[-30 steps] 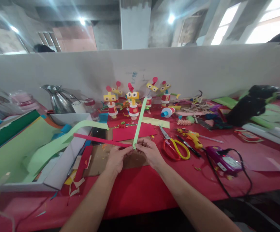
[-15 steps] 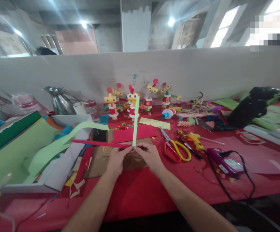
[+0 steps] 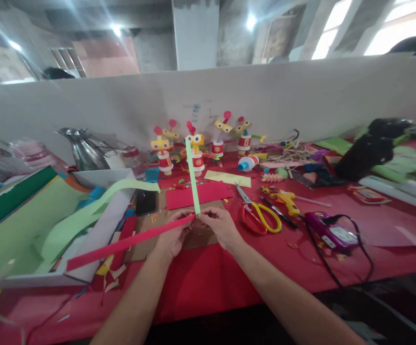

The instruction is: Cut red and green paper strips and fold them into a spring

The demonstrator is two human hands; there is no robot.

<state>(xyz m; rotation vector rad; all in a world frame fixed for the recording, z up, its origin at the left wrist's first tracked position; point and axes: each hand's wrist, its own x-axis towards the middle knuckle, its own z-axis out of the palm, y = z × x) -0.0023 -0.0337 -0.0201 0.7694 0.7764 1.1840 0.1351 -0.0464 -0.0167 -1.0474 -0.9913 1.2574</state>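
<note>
A long red paper strip (image 3: 129, 243) stretches from the fingers out to the left, over the box's edge. A light green strip (image 3: 194, 179) rises from the same spot, where the two strips meet at one end. My left hand (image 3: 177, 235) is closed by that joint, its fingers pinched on the red strip's end. My right hand (image 3: 219, 226) pinches the joint at the foot of the green strip with thumb and forefinger. Both hands are above a brown board (image 3: 204, 235) and just in front of a red paper piece (image 3: 208, 193).
Scissors (image 3: 261, 215), a glue gun (image 3: 288, 202) and a purple device (image 3: 331, 232) with a black cable lie to the right. At left stands a box (image 3: 103, 230) of coloured paper. Several paper figures (image 3: 163, 160) line the back. A phone (image 3: 145, 202) lies beside the box.
The red strip's free end has swung down and towards me, further left. The green strip now leans left instead of slightly right. Both hands remain together at the joint.
</note>
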